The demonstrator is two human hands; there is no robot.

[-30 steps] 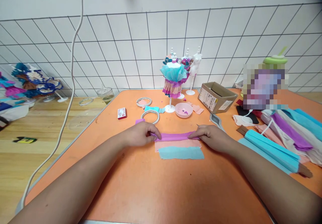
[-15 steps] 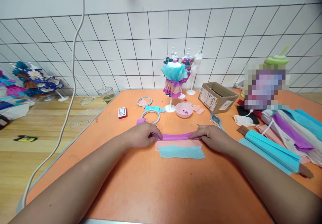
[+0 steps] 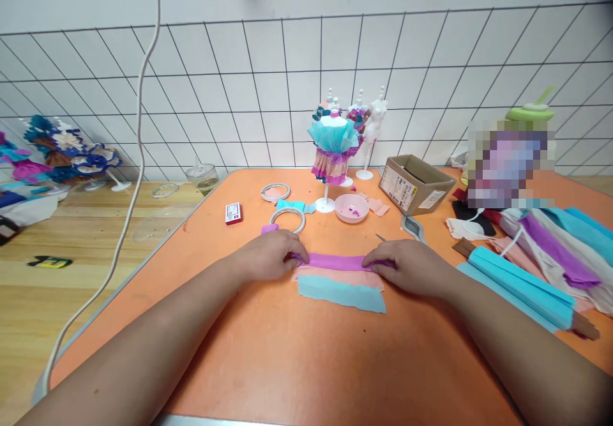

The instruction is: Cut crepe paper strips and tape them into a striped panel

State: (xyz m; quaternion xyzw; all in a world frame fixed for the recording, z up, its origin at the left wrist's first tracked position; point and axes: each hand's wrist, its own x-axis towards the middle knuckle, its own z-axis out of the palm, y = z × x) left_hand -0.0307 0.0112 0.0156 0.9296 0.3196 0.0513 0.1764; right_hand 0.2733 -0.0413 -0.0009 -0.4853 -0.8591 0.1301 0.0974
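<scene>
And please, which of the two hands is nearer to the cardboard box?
Right. The right hand is on the near side of the cardboard box, apart from it; the left hand is farther away, at the purple strip's left end.

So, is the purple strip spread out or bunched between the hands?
Spread out: the purple strip runs smoothly from left hand to right hand.

Left forearm [image 3: 186, 311] bare, small round mark [image 3: 96, 391] on skin; right forearm [image 3: 522, 356] bare.

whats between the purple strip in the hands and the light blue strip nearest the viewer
In the head view, a peach strip shows between the purple strip and the light blue strip.
</scene>
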